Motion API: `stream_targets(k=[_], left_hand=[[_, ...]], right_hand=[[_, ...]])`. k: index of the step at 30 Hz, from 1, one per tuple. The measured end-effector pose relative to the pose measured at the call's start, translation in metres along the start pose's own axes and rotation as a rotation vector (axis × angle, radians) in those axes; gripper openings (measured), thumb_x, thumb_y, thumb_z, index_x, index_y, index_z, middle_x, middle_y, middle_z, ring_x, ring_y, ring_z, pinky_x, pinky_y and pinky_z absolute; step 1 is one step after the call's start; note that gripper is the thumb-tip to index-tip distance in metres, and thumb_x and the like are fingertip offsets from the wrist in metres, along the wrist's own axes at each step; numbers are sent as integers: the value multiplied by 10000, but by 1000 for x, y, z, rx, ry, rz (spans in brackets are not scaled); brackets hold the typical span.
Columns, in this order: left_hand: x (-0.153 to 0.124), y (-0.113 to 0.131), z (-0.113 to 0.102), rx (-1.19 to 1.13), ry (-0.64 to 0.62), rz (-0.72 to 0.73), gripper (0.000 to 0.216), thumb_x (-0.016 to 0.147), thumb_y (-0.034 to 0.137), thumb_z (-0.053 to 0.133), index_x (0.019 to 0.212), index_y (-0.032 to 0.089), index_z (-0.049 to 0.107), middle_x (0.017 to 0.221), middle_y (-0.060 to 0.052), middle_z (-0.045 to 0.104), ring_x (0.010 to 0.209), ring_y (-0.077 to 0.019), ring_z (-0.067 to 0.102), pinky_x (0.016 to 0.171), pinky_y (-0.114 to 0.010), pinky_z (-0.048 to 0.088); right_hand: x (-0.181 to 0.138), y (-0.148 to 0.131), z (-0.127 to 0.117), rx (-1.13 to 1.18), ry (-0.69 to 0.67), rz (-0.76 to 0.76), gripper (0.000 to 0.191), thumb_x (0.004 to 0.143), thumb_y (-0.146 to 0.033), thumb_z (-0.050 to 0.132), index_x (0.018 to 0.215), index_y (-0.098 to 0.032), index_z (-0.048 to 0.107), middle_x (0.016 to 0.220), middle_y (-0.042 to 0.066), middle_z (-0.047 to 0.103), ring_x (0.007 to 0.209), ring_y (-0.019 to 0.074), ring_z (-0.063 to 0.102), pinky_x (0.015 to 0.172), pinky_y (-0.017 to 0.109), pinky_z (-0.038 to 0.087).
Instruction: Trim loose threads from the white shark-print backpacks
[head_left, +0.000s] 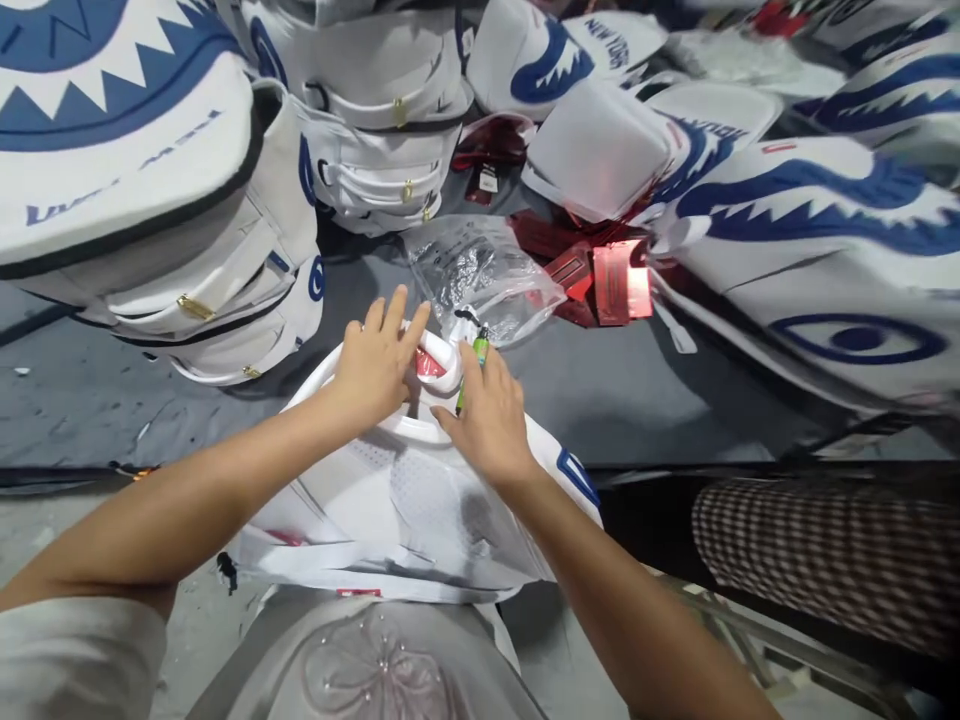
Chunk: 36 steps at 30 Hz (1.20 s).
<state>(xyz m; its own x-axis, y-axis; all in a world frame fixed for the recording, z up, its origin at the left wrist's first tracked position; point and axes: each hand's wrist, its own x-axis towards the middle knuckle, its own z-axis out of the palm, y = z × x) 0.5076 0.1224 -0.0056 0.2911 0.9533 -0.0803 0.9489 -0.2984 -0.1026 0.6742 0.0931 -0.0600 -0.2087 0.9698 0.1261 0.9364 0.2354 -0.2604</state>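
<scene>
Overhanging the table's edge (637,464), white bag (435,490) leaves tabletop (615,400) showing rightward.

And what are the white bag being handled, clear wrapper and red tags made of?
White bag: perhaps synthetic leather or fabric, matte, with a dotted panel. Clear wrapper: likely thin plastic, see-through with glossy creases. Red tags: probably coated card, flat, shiny.

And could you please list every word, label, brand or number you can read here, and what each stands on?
"NEW YORK": on the far white brim at the top.
Too blurred to read: lettering on the large left brim and on the partly covered brim right of centre.
Too small to read: print on the red tags, and the red label on the white cap by the hands.
</scene>
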Motion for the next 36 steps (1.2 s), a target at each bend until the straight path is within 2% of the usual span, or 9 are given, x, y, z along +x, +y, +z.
stream_targets(k=[7,12,17,21,23,27,29,33,36], left_hand=[[6,0,0,-27,-38,-24,1030,806,439,754,1604,208,144,1683,-182,112,1490,-369,250,1067,-475,406],[4,-3,-8,-21,-120,-15,1100,790,369,775,1616,234,61,1696,-162,3,1536,-391,129,1069,-496,424],[3,-18,-16,-88,-259,-95,1113,811,274,743,1610,325,-30,1705,-104,8,1389,-351,446,956,-412,537],[2,-24,-10,-123,-218,-113,1128,808,299,758,1612,313,-34,1699,-127,61,1381,-349,466,972,-415,533],[2,-20,-5,-99,-153,-70,1179,779,323,793,1613,280,-39,1698,-151,-2,1481,-392,309,1041,-478,484],[9,-6,1,21,-36,94,1293,708,435,854,1614,237,-47,1688,-186,-57,1547,-440,3,1170,-671,208],[14,0,2,55,-55,144,1289,714,445,848,1613,232,-50,1690,-187,-25,1550,-424,29,1174,-662,190],[16,1,5,39,-53,149,1170,776,448,785,1618,204,10,1690,-173,78,1523,-364,200,1121,-511,333],[12,-2,8,4,-9,136,1057,811,449,741,1616,201,102,1686,-162,129,1498,-344,255,1088,-467,349]], right_hand=[[6,3,0,31,-78,44,853,804,-264,748,1528,-144,313,1573,263,329,1458,392,320,1110,558,346],[5,5,0,35,-69,33,838,822,-291,709,1534,-168,284,1578,259,316,1455,407,318,1086,583,363],[9,7,0,23,-120,50,851,801,-287,735,1528,-173,308,1566,255,344,1430,407,355,1073,574,378],[9,7,2,8,-89,46,847,802,-286,733,1527,-170,310,1558,257,357,1409,403,378,1061,565,386],[8,6,3,-5,-79,43,844,805,-286,733,1528,-167,312,1558,259,356,1411,401,374,1060,560,386],[9,2,3,-43,-87,57,833,811,-287,738,1524,-160,327,1563,262,349,1418,394,367,1068,550,382],[12,1,5,-54,-94,70,843,800,-286,752,1520,-152,334,1561,272,350,1414,399,373,1070,552,382],[12,4,5,-58,-81,32,795,830,-279,704,1519,-133,335,1569,285,338,1422,414,374,1063,569,397],[-4,14,-12,9,17,-67,700,886,-236,579,1524,-104,322,1546,270,396,1409,375,425,1093,552,397]])
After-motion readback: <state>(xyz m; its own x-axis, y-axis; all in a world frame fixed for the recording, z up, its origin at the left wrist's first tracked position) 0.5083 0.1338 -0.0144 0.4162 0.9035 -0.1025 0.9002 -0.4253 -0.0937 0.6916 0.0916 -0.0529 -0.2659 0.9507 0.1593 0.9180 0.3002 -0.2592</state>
